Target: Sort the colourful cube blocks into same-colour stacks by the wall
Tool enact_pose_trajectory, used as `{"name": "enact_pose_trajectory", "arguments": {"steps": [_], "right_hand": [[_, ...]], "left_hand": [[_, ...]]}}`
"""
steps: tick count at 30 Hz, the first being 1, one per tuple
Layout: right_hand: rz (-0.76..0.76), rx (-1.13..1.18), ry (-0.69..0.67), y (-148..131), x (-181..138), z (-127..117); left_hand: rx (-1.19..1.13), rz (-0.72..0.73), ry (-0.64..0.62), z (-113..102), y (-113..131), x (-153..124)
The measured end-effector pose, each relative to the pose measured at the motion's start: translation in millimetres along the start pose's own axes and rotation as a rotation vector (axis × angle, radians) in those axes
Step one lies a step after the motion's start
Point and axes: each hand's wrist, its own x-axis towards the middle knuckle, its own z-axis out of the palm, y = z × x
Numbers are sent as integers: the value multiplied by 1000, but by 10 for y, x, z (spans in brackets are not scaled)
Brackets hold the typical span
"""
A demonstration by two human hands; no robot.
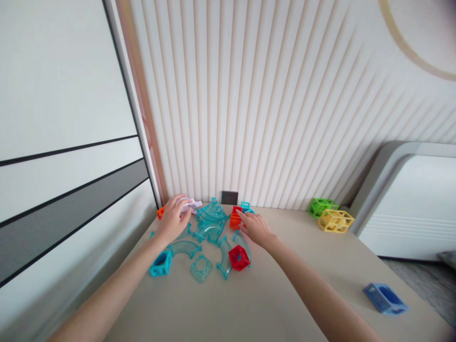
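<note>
My left hand point(174, 217) is at the far left of a heap of toy track pieces, its fingers curled round a pale lilac block point(191, 204). My right hand point(255, 227) reaches in from the right, fingertips touching an orange cube frame point(235, 220). Between the hands lie several clear teal curved track pieces point(210, 223). A red cube frame point(238, 258) sits just below my right wrist. A teal cube frame point(161, 264) and a clear teal square piece point(201, 268) lie nearer to me. A small orange piece point(161, 212) shows behind my left hand.
The pieces rest on a beige tabletop point(285, 294) against a ribbed white wall. A green cube frame point(321, 206) and a yellow one point(335, 220) stand at the back right. A blue block point(384, 298) lies near the right edge. A dark wall socket point(230, 197) is behind the heap.
</note>
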Motion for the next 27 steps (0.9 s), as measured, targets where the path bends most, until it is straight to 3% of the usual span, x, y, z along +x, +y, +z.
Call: {"name": "enact_pose_trajectory", "arguments": {"steps": [3, 9, 13, 17, 20, 27], "right_hand": [[23, 31, 31, 11, 2, 49], [75, 110, 118, 73, -127, 199], [110, 133, 163, 50, -281, 342], [84, 122, 247, 144, -398, 393], [169, 24, 368, 517, -458, 262], [757, -85, 504, 1891, -775, -198]], "left_hand": [[-51, 282, -60, 24, 533, -287], [-22, 590, -240, 306, 1284, -773], [8, 579, -238, 575, 1460, -837], [22, 587, -236, 726, 1426, -875], [35, 587, -229, 760, 1349, -929], [71, 562, -192, 924, 1239, -957]]}}
